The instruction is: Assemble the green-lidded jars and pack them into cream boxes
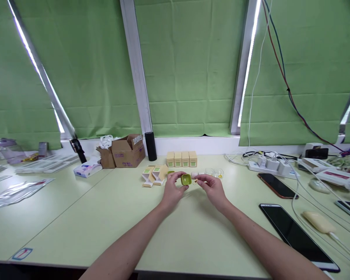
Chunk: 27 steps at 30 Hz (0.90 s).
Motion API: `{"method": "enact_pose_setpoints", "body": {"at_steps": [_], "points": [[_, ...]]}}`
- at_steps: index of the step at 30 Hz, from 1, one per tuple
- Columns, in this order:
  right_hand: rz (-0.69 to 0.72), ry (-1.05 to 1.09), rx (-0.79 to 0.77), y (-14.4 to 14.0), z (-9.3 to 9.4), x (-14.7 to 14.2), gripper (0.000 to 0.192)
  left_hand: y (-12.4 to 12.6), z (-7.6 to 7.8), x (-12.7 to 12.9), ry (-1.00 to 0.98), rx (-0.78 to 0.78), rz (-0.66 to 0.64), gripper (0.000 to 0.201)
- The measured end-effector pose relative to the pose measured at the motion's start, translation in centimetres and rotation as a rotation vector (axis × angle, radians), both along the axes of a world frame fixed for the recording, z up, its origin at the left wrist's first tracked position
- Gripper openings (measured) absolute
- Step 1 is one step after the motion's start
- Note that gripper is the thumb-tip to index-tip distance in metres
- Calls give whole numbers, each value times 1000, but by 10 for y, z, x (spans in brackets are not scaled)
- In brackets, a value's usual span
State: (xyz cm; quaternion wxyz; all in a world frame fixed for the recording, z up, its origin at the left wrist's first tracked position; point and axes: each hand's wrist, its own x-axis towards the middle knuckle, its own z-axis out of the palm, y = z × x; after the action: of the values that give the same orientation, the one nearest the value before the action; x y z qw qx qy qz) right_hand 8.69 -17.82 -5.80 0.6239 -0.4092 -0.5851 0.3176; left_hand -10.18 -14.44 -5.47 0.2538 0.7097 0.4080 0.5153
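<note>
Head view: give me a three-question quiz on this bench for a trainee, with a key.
1. True or false: the left hand holds a small green cap.
2. How many yellow boxes stand upright in the row by the window sill? A) two B) four C) six
3. Fill in: the cardboard carton stands to the ___ of the black cylinder.

Key
1. True. The cap sits at the left fingertips, and the right hand is close beside it, pinching something too small to tell.
2. B, four, side by side.
3. Left, with its flaps open.
</note>
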Motion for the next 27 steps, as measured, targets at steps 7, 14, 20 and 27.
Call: {"method": "enact_pose_setpoints", "body": {"at_steps": [7, 14, 20, 27], "points": [[31, 218, -199, 0, 2, 5, 46, -5, 2, 2, 10, -13, -23, 48], [51, 333, -256, 1, 1, 6, 52, -6, 2, 3, 9, -41, -19, 48], [105, 318, -118, -1, 2, 2, 46, -5, 0, 3, 1, -42, -38, 49], [35, 142, -8, -3, -4, -2, 29, -6, -4, 3, 28, -36, -48, 47]]}}
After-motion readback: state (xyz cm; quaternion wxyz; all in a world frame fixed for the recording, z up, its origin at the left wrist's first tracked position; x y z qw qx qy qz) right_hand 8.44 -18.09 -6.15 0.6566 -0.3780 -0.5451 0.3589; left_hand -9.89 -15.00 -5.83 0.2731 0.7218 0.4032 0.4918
